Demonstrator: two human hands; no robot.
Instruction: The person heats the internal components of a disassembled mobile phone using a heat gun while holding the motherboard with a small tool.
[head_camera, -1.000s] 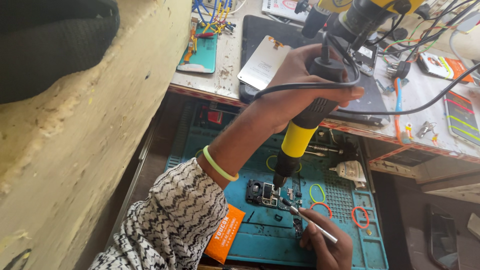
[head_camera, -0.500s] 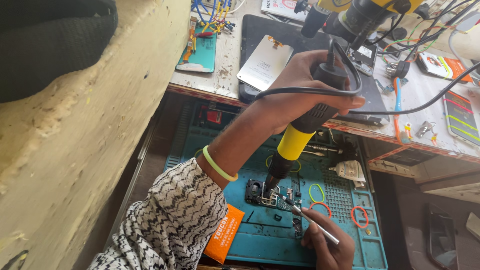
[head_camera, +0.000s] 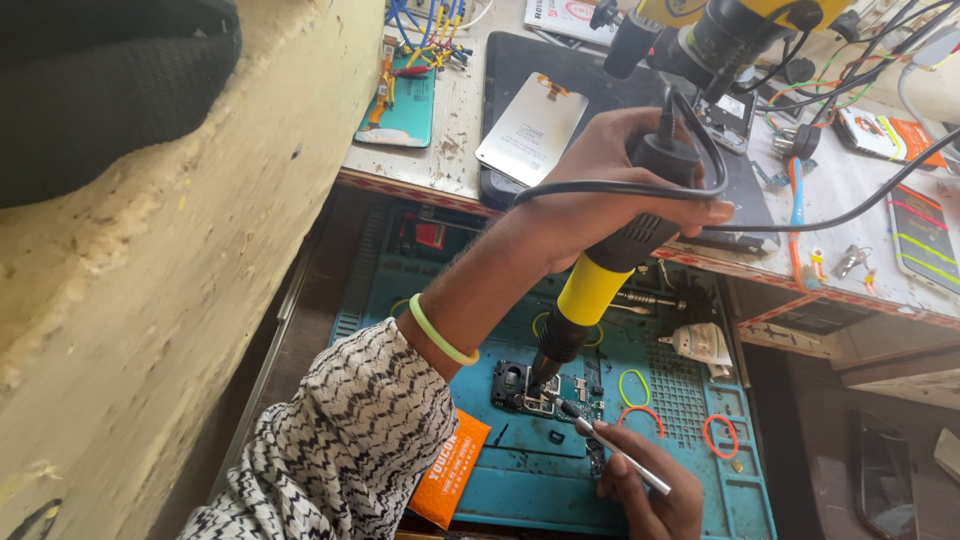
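My left hand (head_camera: 610, 190) is raised and gripping the black handle of a yellow and black hot-air tool (head_camera: 590, 290), whose cable loops over my fingers. The tool's nozzle points down at a small dark circuit board (head_camera: 515, 385) lying on a blue work mat (head_camera: 530, 475). At the bottom edge, my right hand (head_camera: 650, 500) holds thin metal tweezers (head_camera: 612, 448) with the tips touching the board beside the nozzle. A green band (head_camera: 435, 335) circles my left wrist.
An orange packet (head_camera: 450, 470) and coloured rubber rings (head_camera: 720, 436) lie on the mat. The bench above carries a silver phone panel (head_camera: 530, 130), a teal phone part (head_camera: 400, 100), a microscope (head_camera: 720, 35) and cables. A rough pale wall (head_camera: 200, 250) stands at the left.
The tool's nozzle has shifted slightly left and down over the board. The tweezers have stayed at the board.
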